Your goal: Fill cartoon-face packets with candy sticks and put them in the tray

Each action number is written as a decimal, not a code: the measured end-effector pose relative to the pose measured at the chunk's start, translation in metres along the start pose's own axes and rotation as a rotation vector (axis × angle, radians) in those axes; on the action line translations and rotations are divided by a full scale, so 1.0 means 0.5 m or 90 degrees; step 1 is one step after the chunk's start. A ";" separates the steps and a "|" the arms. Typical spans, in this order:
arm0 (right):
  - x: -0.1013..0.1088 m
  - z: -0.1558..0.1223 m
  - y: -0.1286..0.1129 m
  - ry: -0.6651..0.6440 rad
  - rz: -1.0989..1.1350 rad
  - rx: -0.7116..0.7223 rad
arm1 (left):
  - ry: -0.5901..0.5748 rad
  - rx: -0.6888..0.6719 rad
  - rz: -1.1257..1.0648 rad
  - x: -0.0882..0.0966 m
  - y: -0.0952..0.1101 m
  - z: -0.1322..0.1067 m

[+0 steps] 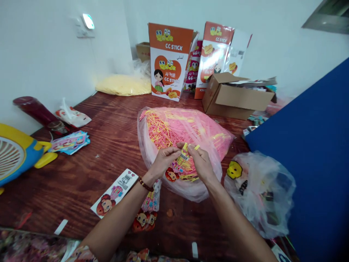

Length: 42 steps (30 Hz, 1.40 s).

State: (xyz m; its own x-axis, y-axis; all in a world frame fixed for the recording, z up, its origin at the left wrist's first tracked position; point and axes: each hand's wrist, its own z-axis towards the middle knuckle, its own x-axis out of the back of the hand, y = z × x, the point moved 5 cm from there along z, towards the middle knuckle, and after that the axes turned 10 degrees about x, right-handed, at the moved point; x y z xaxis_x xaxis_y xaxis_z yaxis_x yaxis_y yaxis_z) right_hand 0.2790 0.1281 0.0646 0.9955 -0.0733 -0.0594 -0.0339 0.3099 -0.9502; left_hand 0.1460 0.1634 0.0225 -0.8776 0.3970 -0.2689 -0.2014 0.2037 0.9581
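Note:
Over a large clear bag (201, 194) of pink and yellow thin sticks (159, 133), both my hands meet. My left hand (165, 160) is closed on a small printed packet (177, 167) with a red-haired cartoon figure at its bottom; yellow sticks show in its upper part. Pinched in the fingers of my right hand (202, 163) is a yellow stick (196, 147), close to the packet's top; whether it is a single stick I cannot tell. Below my left wrist lie similar packets (149, 203). A stack of flat printed packets (116, 193) lies to the left.
Printed CC Stick boxes (170, 62) and an open cardboard box (240, 100) stand at the back. A plastic bag (261, 193) sits at right beside a blue panel (308, 153). Left are a toy-like fan (16, 154), cards (71, 142), tissues (72, 115) and a dark red bottle (36, 111).

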 end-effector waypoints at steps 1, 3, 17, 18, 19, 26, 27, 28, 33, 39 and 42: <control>0.001 0.002 -0.002 0.012 0.009 0.008 | 0.000 -0.001 0.002 0.001 0.001 -0.001; 0.005 0.006 -0.009 0.042 0.033 0.025 | 0.005 -0.007 0.005 0.003 0.001 -0.003; 0.027 0.038 -0.091 0.134 0.127 0.159 | 0.035 -0.079 -0.027 0.038 0.038 -0.013; 0.033 0.038 -0.087 0.141 0.113 0.162 | 0.037 -0.082 -0.016 0.041 0.038 -0.012; 0.038 0.034 -0.079 0.137 0.091 0.157 | 0.040 -0.084 -0.021 0.044 0.037 -0.012; 0.019 -0.024 -0.003 0.018 -0.163 0.062 | 0.045 -0.076 -0.092 0.044 0.024 -0.018; 0.014 -0.027 -0.002 0.015 -0.180 0.061 | 0.049 -0.078 -0.100 0.043 0.023 -0.019; 0.010 -0.028 -0.003 0.016 -0.189 0.062 | 0.054 -0.082 -0.107 0.042 0.023 -0.021; -0.014 -0.025 -0.017 -0.002 -0.242 0.084 | 0.098 -0.120 -0.041 0.044 0.035 -0.035; -0.032 -0.016 -0.022 -0.076 -0.289 0.111 | 0.176 -0.218 0.143 0.045 0.074 -0.078; -0.037 -0.004 -0.013 -0.128 -0.269 0.082 | 0.194 -0.210 0.162 0.049 0.078 -0.083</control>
State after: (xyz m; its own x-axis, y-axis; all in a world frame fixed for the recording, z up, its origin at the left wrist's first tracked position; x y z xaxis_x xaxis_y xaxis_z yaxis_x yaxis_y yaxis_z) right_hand 0.2607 0.1255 0.0711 0.9178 -0.0370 0.3954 0.3750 0.4082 -0.8323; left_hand 0.0987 0.1438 0.0571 -0.9936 0.1092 -0.0297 -0.0489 -0.1776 0.9829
